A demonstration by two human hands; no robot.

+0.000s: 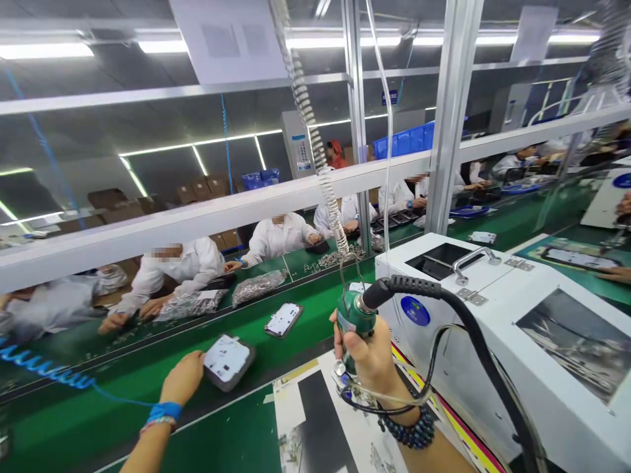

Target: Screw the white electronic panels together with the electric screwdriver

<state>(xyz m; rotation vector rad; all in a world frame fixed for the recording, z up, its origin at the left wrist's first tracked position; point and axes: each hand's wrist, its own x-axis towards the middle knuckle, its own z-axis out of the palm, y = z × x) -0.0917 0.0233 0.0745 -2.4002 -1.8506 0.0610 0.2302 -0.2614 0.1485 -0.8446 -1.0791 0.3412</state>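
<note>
My left hand (185,380) wears a blue wrist strap. Its fingers close on the left edge of a grey electronic housing (228,361) with a white inner face, over the green conveyor belt. A thin blue coiled cord runs from the strap to the left. In my right hand (371,355) is a green electric screwdriver (359,318), wrapped by the fingers and held upright. A thick black cable leaves its top, and a metal hook joins it to a spring coil above. The screwdriver's tip is hidden from me. Farther along the belt lies a second similar housing (283,319).
To the right stands a white machine box (394,315) with a handle and windows. Below my hands is a work surface with a black mat (323,420). Across the belt, people in white coats work beside bags of small parts (259,288). Metal posts (446,131) cross the view.
</note>
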